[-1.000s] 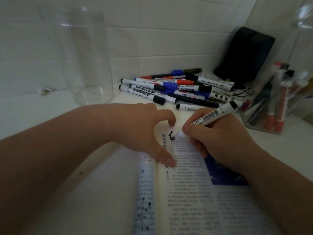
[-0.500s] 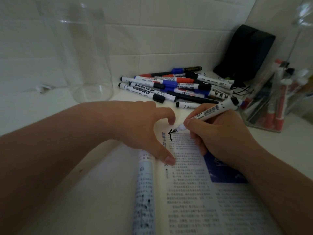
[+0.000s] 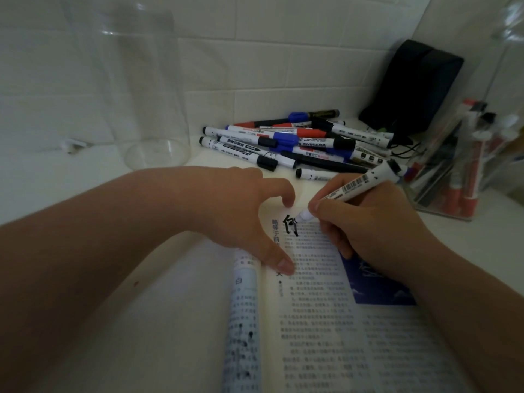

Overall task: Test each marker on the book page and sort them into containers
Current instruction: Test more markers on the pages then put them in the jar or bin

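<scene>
My right hand [image 3: 365, 225] grips a white marker [image 3: 357, 185] with its black tip on the top of the open book page [image 3: 320, 313], beside fresh black strokes [image 3: 292, 224]. My left hand [image 3: 243, 211] presses the page flat, thumb on the text and forefinger curved above the strokes. Behind the book lies a pile of several capped markers [image 3: 286, 143] in black, blue and red. A tall clear cylinder [image 3: 150, 92] stands at the back left with nothing in it. A clear container [image 3: 453, 177] at the right holds several markers.
A black pouch [image 3: 411, 86] leans against the tiled wall at the back right, with a thin cable [image 3: 402, 150] beside it. A small white clip [image 3: 72, 143] lies at the left on the white counter. The book's left page curls up near the spine.
The marker tip has moved right and down on the page, and the black marks have grown from one short stroke into several joined strokes. My left hand has stayed in place.
</scene>
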The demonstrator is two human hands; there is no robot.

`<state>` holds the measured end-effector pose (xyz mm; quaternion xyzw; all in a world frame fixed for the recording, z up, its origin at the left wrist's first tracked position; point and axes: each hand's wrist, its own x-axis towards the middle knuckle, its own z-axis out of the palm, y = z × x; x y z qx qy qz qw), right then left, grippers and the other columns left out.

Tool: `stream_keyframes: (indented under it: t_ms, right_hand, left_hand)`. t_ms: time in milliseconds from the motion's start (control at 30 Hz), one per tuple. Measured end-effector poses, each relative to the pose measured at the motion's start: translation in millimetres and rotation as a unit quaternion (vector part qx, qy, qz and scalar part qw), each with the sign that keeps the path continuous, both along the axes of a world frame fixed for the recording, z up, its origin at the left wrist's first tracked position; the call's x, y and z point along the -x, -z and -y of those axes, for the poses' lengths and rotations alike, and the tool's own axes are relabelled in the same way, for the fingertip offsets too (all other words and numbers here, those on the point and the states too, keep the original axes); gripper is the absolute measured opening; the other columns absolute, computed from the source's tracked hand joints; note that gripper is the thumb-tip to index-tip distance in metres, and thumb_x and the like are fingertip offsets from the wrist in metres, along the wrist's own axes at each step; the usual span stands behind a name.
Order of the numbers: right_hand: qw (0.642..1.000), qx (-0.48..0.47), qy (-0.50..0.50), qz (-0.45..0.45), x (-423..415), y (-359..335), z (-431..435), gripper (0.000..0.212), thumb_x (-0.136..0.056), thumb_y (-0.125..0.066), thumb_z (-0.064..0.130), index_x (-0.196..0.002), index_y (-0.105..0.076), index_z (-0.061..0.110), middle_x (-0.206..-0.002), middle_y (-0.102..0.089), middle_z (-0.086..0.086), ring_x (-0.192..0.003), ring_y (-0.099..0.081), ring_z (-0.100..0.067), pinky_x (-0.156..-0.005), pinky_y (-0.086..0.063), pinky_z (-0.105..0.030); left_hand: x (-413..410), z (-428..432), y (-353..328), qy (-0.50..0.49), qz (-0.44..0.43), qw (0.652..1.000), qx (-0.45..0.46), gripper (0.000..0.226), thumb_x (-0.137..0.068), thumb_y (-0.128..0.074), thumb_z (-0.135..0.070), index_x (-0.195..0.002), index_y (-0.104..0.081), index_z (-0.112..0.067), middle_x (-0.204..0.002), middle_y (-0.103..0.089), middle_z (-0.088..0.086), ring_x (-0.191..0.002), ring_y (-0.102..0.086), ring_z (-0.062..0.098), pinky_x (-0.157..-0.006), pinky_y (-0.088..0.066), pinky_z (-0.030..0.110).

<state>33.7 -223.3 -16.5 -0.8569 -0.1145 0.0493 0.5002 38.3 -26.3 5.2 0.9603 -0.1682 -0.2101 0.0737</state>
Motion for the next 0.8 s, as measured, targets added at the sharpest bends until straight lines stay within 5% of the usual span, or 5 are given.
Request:
stream_keyframes:
  t_ms: [333, 467, 700, 800]
  right_hand:
    - [1.000, 0.017, -0.004, -0.009, -1.1, 0.9, 1.8, 0.013, -0.086, -0.071, 0.009, -0.074, -0.066, 0.009, -0.050, -0.059, -0.001, -0.040, -0.051, -0.011, -0.041, -0.041, -0.020]
    - [0.997, -0.067, 0.040, -0.016, -4.2, 2.4, 4.5, 0.011, -0.087, -0.071, 0.011, -0.081, -0.065, 0.005, -0.053, -0.058, -0.006, -0.039, -0.046, -0.020, -0.037, -0.037, -0.024]
    - [0.997, 0.034, 0.055, 0.038, -4.1, 5.6, 0.2, 0.011, -0.086, -0.075, 0.022, -0.079, -0.068, 0.017, -0.058, -0.066, -0.002, -0.040, -0.056, -0.006, -0.044, -0.043, -0.017]
    - [0.999, 0.005, 0.038, 0.016, -2.5, 4.0, 1.1, 0.012, -0.084, -0.077, 0.018, -0.077, -0.068, 0.012, -0.056, -0.065, -0.004, -0.039, -0.055, -0.010, -0.041, -0.042, -0.019]
  left_hand:
    - [-0.8, 0.1, -0.1, 0.000, 0.002, 1.000, 0.000, 0.088, -0.050, -0.067, -0.087, -0.125, -0.030, -0.060, -0.118, -0.042, -0.015, -0.107, -0.050, 0.012, -0.094, -0.048, 0.038]
    - [-1.4, -0.3, -0.1, 0.001, 0.000, 1.000, 0.001, 0.088, -0.051, -0.067, -0.087, -0.126, -0.030, -0.060, -0.119, -0.041, -0.014, -0.108, -0.050, 0.012, -0.094, -0.047, 0.037]
    - [-1.8, 0.6, 0.0, 0.005, 0.000, 1.000, 0.001, 0.088, -0.052, -0.068, -0.085, -0.127, -0.029, -0.059, -0.121, -0.042, -0.014, -0.109, -0.049, 0.011, -0.093, -0.046, 0.034]
    - [-1.6, 0.7, 0.0, 0.005, -0.001, 1.000, -0.001, 0.089, -0.052, -0.068, -0.085, -0.128, -0.029, -0.059, -0.121, -0.042, -0.014, -0.109, -0.049, 0.011, -0.092, -0.046, 0.033]
